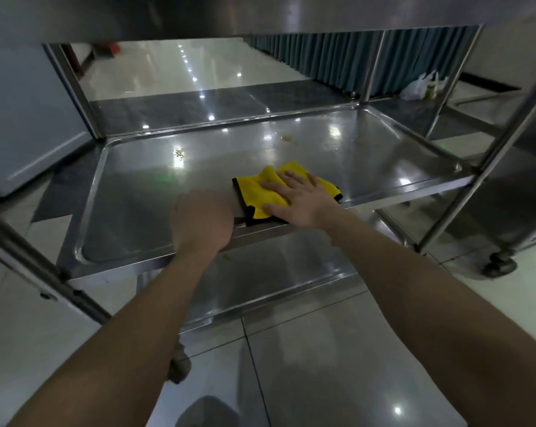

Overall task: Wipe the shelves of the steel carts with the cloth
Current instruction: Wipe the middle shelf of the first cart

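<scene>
Pressing the yellow cloth (254, 192) flat on the middle shelf (131, 204), at its near edge, the right hand (297, 200) has fingers spread. Soft and light, the cloth should slide easily but bunch; best held under a flat palm. Left hand (202, 223) at near rim, blurred; fingers unclear.

floor (322, 380): glossy pale tiles | curtain (337, 53): teal, pleated | plastic bag (418, 87): white

The right hand (297, 201) lies flat, fingers spread, on a yellow cloth (254, 192) with black edging at the near rim of the steel cart's middle shelf (137, 195). The left hand (202, 220), blurred, rests on that rim just beside the cloth. Yellowish specks (286, 138) dot the shelf's far side. A lower shelf (276, 278) shows beneath.
</scene>
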The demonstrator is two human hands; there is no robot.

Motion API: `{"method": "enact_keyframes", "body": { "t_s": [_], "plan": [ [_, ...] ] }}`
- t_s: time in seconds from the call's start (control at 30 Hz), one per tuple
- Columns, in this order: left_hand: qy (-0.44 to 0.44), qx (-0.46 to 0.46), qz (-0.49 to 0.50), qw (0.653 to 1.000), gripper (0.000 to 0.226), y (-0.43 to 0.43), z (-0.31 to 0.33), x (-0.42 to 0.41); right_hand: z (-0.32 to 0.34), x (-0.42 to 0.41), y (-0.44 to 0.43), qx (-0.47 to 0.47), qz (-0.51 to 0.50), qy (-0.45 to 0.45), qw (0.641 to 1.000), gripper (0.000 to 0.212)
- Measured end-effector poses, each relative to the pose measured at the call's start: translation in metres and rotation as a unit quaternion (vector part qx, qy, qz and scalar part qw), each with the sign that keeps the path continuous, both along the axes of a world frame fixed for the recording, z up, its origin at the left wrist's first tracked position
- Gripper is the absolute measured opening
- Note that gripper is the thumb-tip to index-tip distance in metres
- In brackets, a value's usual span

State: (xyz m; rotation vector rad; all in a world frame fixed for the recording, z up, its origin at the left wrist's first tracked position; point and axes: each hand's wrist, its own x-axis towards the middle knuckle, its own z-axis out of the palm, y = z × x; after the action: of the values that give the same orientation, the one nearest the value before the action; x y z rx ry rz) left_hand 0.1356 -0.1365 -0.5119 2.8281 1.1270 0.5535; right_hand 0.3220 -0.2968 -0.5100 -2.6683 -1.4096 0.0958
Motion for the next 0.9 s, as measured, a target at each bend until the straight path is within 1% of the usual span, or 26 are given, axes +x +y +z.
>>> {"method": "enact_keyframes", "body": {
  "t_s": [0.07,0.13,0.27,0.33,0.37,0.43,0.5,0.53,0.57,0.63,0.73,0.77,0.83,0.9],
  "plan": [
    [0.008,0.006,-0.003,1.0,0.046,0.002,0.0,0.0,0.003,0.009,-0.011,-0.002,0.01,0.011,1.0,0.086],
    [-0.011,-0.002,-0.001,1.0,0.045,0.003,0.002,-0.002,0.007,0.03,-0.029,-0.013,0.01,0.012,1.0,0.086],
    [-0.031,-0.015,-0.004,0.999,0.042,0.006,0.003,-0.005,0.017,0.1,-0.088,-0.047,-0.022,0.02,0.998,0.074],
    [-0.039,-0.01,-0.004,0.999,0.042,0.005,0.004,-0.006,0.016,0.13,-0.111,-0.047,-0.047,0.023,0.998,0.073],
    [-0.041,0.004,-0.001,0.999,0.041,0.005,0.005,-0.006,0.014,0.138,-0.116,-0.043,-0.052,0.018,0.998,0.075],
    [-0.031,0.064,0.004,0.997,0.039,0.003,0.007,-0.008,0.008,0.141,-0.116,-0.028,-0.048,0.007,0.998,0.085],
    [0.002,0.132,0.005,0.991,0.041,-0.006,0.011,-0.009,0.005,0.137,-0.111,-0.012,-0.039,0.002,0.999,0.092],
    [0.018,0.148,0.005,0.989,0.042,-0.013,0.015,-0.006,0.004,0.135,-0.111,-0.008,-0.035,0.0,0.999,0.092],
    [0.024,0.144,0.009,0.989,0.042,-0.025,0.019,0.0,0.004,0.133,-0.111,-0.006,-0.033,-0.001,0.999,0.09],
    [-0.001,0.1,0.021,0.995,0.044,-0.056,0.028,0.028,0.004,0.13,-0.111,-0.004,-0.028,-0.001,1.0,0.085],
    [-0.009,0.044,0.002,0.999,0.055,-0.102,0.027,0.094,0.003,0.126,-0.109,0.003,-0.016,0.0,1.0,0.086],
    [-0.012,0.028,-0.005,1.0,0.055,-0.111,0.025,0.114,0.001,0.127,-0.108,0.0,-0.014,0.0,1.0,0.088],
    [-0.011,0.003,0.003,1.0,0.047,-0.119,0.018,0.142,-0.002,0.13,-0.104,-0.009,-0.01,0.003,1.0,0.093],
    [-0.005,-0.009,0.017,1.0,0.043,-0.12,0.012,0.15,-0.003,0.135,-0.092,-0.013,-0.009,0.005,1.0,0.095]
  ]
}}
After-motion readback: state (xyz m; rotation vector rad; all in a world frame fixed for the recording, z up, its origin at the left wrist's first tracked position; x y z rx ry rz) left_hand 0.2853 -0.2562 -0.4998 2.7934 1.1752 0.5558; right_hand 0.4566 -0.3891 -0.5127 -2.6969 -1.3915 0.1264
